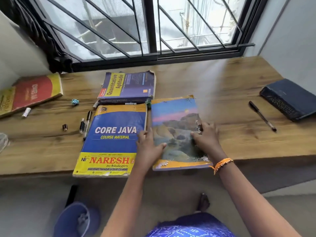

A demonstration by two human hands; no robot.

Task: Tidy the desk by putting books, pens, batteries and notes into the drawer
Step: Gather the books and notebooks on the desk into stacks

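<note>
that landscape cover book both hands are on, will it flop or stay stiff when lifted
The landscape-cover book looks thin and softbound, so it will probably bend if lifted by one edge; the left hand and right hand at opposite sides should keep it flatter. Its cover is torn and peeling along the right edge, so it may tear further if pulled there. It overhangs the desk edge, so gripping underneath is likely easy.

Crowded on the left, open on the right

Bare desk [227, 93] lies right of my landscape book [176, 132], out to a pen [262, 116] and dark book [289, 100]. Left, the Core Java book [112, 139] sits just beside it; pens [86, 124] and batteries [26, 112] litter beyond.
</note>
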